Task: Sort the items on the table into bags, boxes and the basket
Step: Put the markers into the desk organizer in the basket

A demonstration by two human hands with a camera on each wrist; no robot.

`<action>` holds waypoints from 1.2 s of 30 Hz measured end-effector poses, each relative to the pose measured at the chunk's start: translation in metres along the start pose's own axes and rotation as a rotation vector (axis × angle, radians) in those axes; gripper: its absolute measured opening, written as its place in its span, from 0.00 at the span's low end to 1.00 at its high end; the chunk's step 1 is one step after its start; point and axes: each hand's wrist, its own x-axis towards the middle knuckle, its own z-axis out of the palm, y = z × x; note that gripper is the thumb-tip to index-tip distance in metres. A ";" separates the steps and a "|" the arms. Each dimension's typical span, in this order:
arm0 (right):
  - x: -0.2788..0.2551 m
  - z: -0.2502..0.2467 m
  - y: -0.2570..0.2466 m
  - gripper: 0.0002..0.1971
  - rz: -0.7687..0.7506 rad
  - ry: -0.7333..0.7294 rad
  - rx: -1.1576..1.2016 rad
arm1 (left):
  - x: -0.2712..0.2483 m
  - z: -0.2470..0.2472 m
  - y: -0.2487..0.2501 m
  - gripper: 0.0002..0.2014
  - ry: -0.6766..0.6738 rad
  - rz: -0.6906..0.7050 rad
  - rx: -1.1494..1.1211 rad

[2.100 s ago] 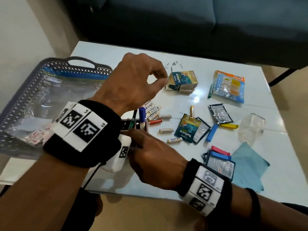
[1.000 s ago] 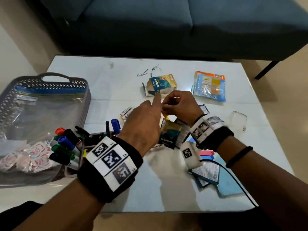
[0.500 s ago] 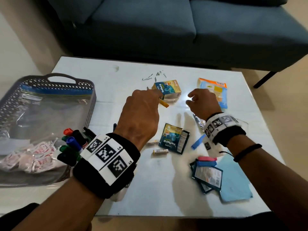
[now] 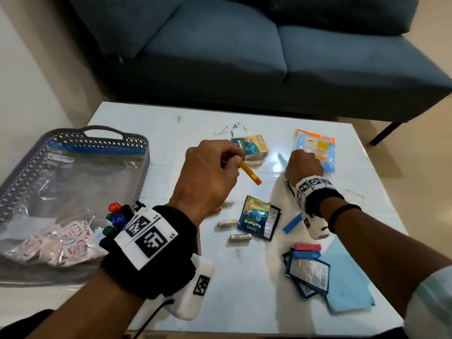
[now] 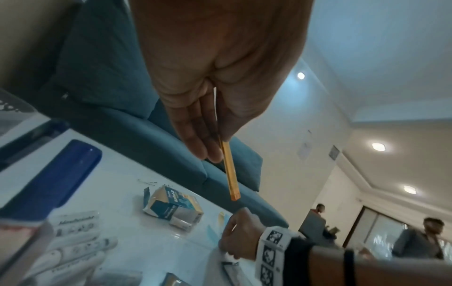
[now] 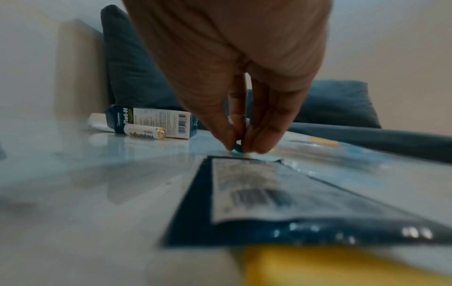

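My left hand point(image 4: 234, 160) hovers above the white table point(image 4: 171, 123) and pinches a thin orange stick point(image 4: 250, 176), which slants down to the right; the left wrist view shows the orange stick point(image 5: 230, 170) hanging from the left hand point(image 5: 216, 154). Farther right, my right hand point(image 4: 294, 155) is down on the table beside an orange-and-blue packet point(image 4: 318, 148). It pinches the end of a pale teal stick point(image 4: 281, 158), seen in the right wrist view as the teal stick point(image 6: 237, 150) under the right hand point(image 6: 238, 148).
A grey basket point(image 4: 102, 137) at the left holds a clear zip bag point(image 4: 73, 187) and a box of markers point(image 4: 117, 216). A small carton point(image 4: 252, 146), sachets point(image 4: 259, 217), batteries point(image 4: 241, 237), coloured sticks point(image 4: 307, 248) and a blue cloth point(image 4: 347, 285) lie scattered. A blue sofa point(image 4: 220, 57) stands behind.
Both hands met at the orange stick a second ago. The left hand has since lifted it, and the right hand has moved right to the packet and pinched the teal stick.
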 end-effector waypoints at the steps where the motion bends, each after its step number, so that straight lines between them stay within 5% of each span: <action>1: -0.004 -0.002 0.002 0.09 0.026 -0.006 0.040 | 0.000 -0.005 0.003 0.09 -0.018 -0.042 -0.073; 5: -0.032 -0.019 0.004 0.06 0.126 0.003 0.588 | -0.005 -0.029 0.013 0.06 -0.057 -0.177 -0.341; 8: -0.078 -0.055 -0.005 0.05 0.202 -0.197 1.382 | -0.017 -0.053 0.023 0.08 -0.059 -0.140 -0.345; 10: -0.099 -0.074 -0.006 0.09 0.136 -0.306 1.622 | -0.020 -0.063 0.023 0.09 -0.070 -0.105 -0.312; 18: -0.224 -0.169 -0.032 0.12 -0.275 -0.330 1.492 | -0.130 -0.128 0.043 0.09 0.115 -0.048 -0.367; 23: -0.276 -0.177 -0.065 0.17 -0.233 -0.411 1.704 | -0.206 -0.131 0.044 0.11 0.460 0.336 0.101; 28: -0.308 -0.172 -0.100 0.17 -0.139 -0.680 1.916 | -0.231 -0.111 0.046 0.15 0.469 0.463 0.256; 33: -0.327 -0.187 -0.110 0.25 -0.201 -0.520 1.923 | -0.226 -0.099 0.061 0.12 0.405 0.440 0.228; 36: -0.331 -0.196 -0.102 0.21 -0.297 -0.406 1.819 | -0.226 -0.095 0.075 0.11 0.429 0.343 0.060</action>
